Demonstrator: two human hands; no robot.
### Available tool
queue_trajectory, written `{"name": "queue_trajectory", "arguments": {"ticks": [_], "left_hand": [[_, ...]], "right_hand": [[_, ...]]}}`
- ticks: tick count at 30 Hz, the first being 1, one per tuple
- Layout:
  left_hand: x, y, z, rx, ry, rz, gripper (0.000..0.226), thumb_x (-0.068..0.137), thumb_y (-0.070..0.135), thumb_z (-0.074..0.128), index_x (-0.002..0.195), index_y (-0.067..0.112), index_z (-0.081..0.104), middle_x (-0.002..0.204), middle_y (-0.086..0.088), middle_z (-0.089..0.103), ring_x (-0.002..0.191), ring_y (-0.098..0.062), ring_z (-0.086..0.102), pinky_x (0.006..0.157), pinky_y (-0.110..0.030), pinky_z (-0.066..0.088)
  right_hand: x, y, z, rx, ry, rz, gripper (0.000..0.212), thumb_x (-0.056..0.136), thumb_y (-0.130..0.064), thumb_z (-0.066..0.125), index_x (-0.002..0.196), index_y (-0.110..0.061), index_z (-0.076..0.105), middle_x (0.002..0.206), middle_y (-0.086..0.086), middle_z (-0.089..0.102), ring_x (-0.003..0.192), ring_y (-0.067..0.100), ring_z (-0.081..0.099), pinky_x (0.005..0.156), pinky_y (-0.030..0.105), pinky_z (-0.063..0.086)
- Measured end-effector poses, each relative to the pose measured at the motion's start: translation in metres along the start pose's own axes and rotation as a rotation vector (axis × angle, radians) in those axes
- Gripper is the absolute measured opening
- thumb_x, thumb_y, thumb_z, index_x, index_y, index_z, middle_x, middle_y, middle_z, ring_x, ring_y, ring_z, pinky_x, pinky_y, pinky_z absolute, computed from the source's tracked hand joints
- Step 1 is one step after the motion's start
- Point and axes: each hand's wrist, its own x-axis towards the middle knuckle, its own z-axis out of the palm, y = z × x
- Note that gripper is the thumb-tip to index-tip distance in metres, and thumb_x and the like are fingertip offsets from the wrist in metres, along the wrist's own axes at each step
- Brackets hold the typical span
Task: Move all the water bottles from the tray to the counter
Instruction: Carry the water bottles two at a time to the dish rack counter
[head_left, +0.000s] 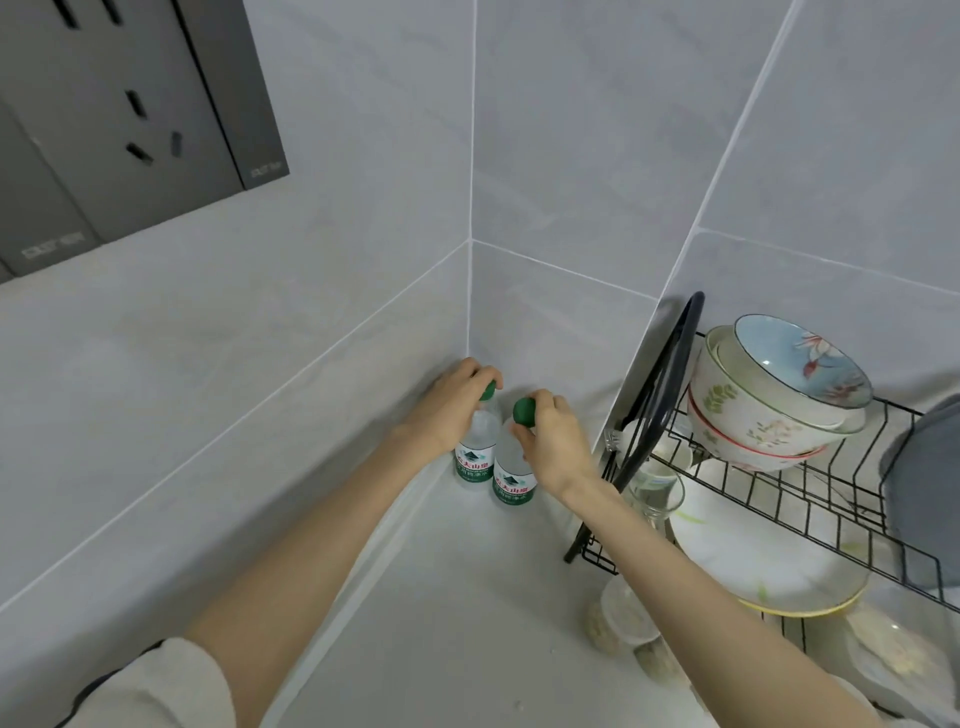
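Two clear water bottles with green caps and green labels stand upright, side by side, in the far corner of the pale counter (457, 597). My left hand (452, 410) grips the top of the left bottle (475, 462), fingers curled over its cap. My right hand (553, 441) pinches the neck of the right bottle (511, 483) just under its cap. The bottles' bases look to be resting on the counter, close to the tiled wall. No tray is in view.
A black wire dish rack (779, 499) stands right of the bottles, holding stacked bowls (769, 400), a plate (753, 571) and a glass (652, 493). Small containers (623, 618) sit in front of it. Tiled walls close the corner; a dark socket panel (130, 130) hangs at upper left.
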Motion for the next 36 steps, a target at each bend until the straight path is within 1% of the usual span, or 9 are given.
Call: {"name": "queue_trajectory", "arguments": {"ticks": [6,11,13,15,18,21,25,29,36], "left_hand": [[-0.006,0.001,0.01,-0.071,0.068,-0.019,0.052,0.087,-0.008,0.05,0.133,0.015,0.049,0.128,-0.008,0.049,0.115,-0.027,0.052,0.095,-0.044,0.045],[-0.023,0.008,0.004,-0.116,0.118,-0.081,0.057,0.091,0.003,0.052,0.143,0.02,0.038,0.146,-0.001,0.039,0.131,-0.02,0.043,0.107,-0.033,0.037],[-0.033,0.014,-0.004,-0.112,0.112,-0.114,0.055,0.093,0.008,0.053,0.144,0.021,0.037,0.146,-0.001,0.039,0.129,-0.021,0.045,0.106,-0.032,0.037],[-0.044,0.022,-0.015,-0.122,0.102,-0.152,0.052,0.094,0.015,0.052,0.143,0.024,0.037,0.143,-0.002,0.041,0.119,-0.022,0.053,0.099,-0.038,0.044],[-0.069,0.037,-0.032,-0.184,0.148,-0.17,0.047,0.093,0.018,0.051,0.138,0.025,0.041,0.136,-0.002,0.046,0.1,-0.018,0.061,0.093,-0.041,0.048],[-0.102,0.053,-0.048,-0.21,0.22,-0.168,0.042,0.093,0.02,0.052,0.134,0.026,0.047,0.127,0.002,0.055,0.088,-0.01,0.059,0.087,-0.035,0.05],[-0.151,0.074,-0.062,-0.147,0.309,-0.159,0.039,0.093,0.023,0.052,0.132,0.03,0.048,0.12,0.009,0.058,0.09,-0.008,0.062,0.085,-0.039,0.051],[-0.2,0.113,-0.068,-0.201,0.381,-0.176,0.036,0.093,0.021,0.054,0.128,0.028,0.052,0.115,0.011,0.061,0.089,-0.006,0.062,0.086,-0.037,0.051],[-0.266,0.175,-0.068,-0.348,0.411,-0.229,0.032,0.093,0.021,0.055,0.124,0.029,0.055,0.113,0.014,0.062,0.09,-0.001,0.061,0.083,-0.023,0.05]], "right_hand": [[0.005,0.01,-0.005,0.145,-0.029,0.051,0.032,0.091,-0.003,0.053,0.122,-0.002,0.047,0.114,0.019,0.052,0.097,0.035,0.06,0.085,0.045,0.053],[-0.009,0.011,-0.006,0.247,-0.027,0.095,0.046,0.092,-0.008,0.051,0.135,-0.009,0.035,0.108,0.017,0.061,0.096,0.031,0.063,0.079,0.03,0.044],[-0.019,0.006,-0.013,0.262,-0.003,0.057,0.052,0.091,-0.007,0.051,0.138,-0.01,0.028,0.103,0.015,0.062,0.092,0.028,0.061,0.074,0.029,0.041],[-0.028,0.001,-0.021,0.264,0.034,0.009,0.054,0.092,-0.012,0.052,0.14,-0.011,0.026,0.1,0.01,0.062,0.088,0.024,0.059,0.074,0.027,0.04],[-0.048,-0.009,-0.037,0.276,0.061,-0.06,0.044,0.092,-0.018,0.056,0.133,-0.01,0.039,0.095,0.002,0.059,0.083,0.017,0.057,0.077,0.026,0.043],[-0.074,-0.016,-0.056,0.32,0.039,-0.107,0.031,0.092,-0.019,0.056,0.122,-0.014,0.052,0.095,-0.001,0.062,0.082,0.014,0.06,0.074,0.023,0.045],[-0.116,-0.02,-0.081,0.408,0.044,-0.191,0.026,0.09,-0.019,0.057,0.117,-0.021,0.059,0.088,-0.013,0.064,0.073,0.001,0.061,0.072,0.02,0.048],[-0.161,-0.02,-0.106,0.472,0.05,-0.269,0.024,0.091,-0.018,0.06,0.114,-0.024,0.06,0.088,-0.014,0.064,0.068,-0.002,0.058,0.063,0.007,0.045],[-0.244,-0.008,-0.132,0.528,0.079,-0.329,0.024,0.091,-0.012,0.06,0.112,-0.021,0.062,0.089,-0.008,0.068,0.07,-0.006,0.056,0.064,0.009,0.043]]}}
